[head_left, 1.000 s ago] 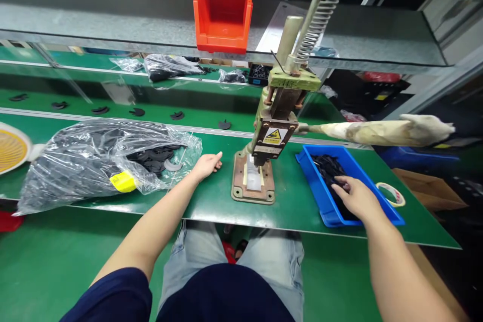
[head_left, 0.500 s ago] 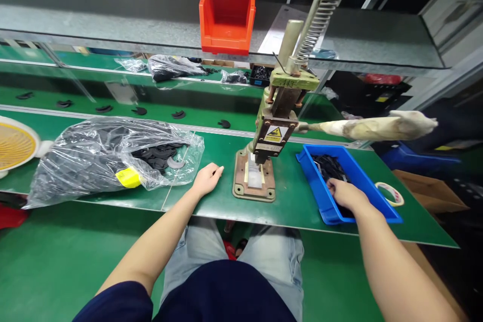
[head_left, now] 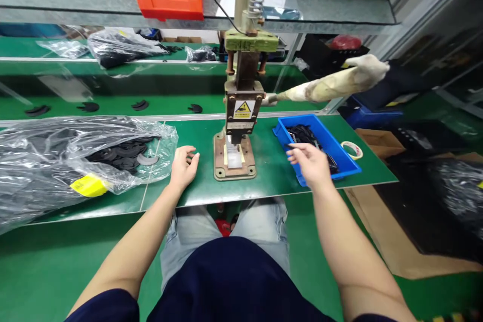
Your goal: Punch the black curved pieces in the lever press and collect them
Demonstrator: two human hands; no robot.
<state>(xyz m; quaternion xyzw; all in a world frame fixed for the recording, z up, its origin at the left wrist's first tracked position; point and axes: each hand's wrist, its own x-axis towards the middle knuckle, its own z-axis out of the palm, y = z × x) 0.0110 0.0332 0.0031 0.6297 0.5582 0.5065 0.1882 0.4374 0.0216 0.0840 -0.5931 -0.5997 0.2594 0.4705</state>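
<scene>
Work state, referenced to the hand press of brown and green metal (head_left: 243, 105): no black part is visible on the pale, translucent fixture block (head_left: 234, 161) at its base. Four flat, curved black pieces (head_left: 140, 105) lie spaced in a row behind the press and to its left; whether they are finished cannot be determined. Black parts remain in the blue rectangular plastic tray (head_left: 327, 138), right of the press, and in the large clear plastic bag (head_left: 45, 161), left of it.

Grip state: the right hand (head_left: 311, 163) is at the near-left side of the tray, thumb and fingers brought together, apparently pinching a small black part (head_left: 288, 146) at the fingertips. The left hand (head_left: 184, 167), between bag and press, is loosely curled at the worktop (head_left: 267, 166); no part is visible in it.
</scene>
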